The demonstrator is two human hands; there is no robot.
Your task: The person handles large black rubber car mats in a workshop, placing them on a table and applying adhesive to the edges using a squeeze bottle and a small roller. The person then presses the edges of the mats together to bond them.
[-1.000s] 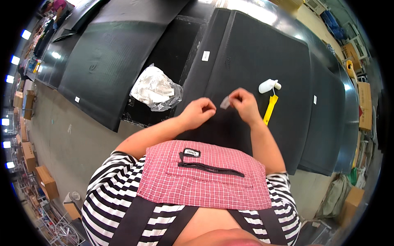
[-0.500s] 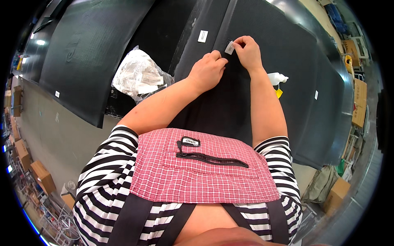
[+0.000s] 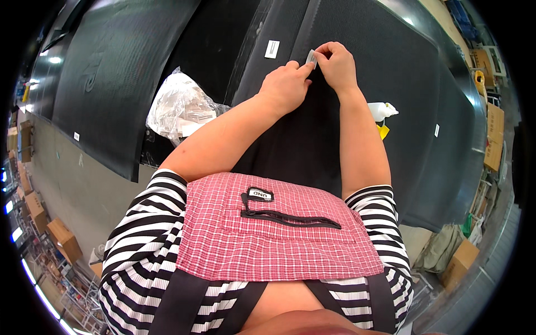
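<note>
A: Black rubbery mat [image 3: 391,72] fills most of the head view, spread on the counter. Where are the hands on it?

B: Both are stretched to its far part. The left hand [image 3: 286,86] and the right hand [image 3: 336,62] meet over a small grey tab [image 3: 311,57].

A: How are the fingers set?

B: Pinched tight on the tab from either side, left fingertips [image 3: 304,68] on its left edge, right fingers [image 3: 324,54] on its right. The tab sits just above the mat surface; whether it touches the mat I cannot tell.

A: What else is near that mat?

B: A white label [image 3: 272,48] lies just left of the tab. A crumpled clear plastic bag [image 3: 181,109] sits off the mat's left edge. A white bottle [image 3: 382,110] rests on the mat, right of the right forearm, with a yellow tool [image 3: 383,131] touching it on the near side.
</note>
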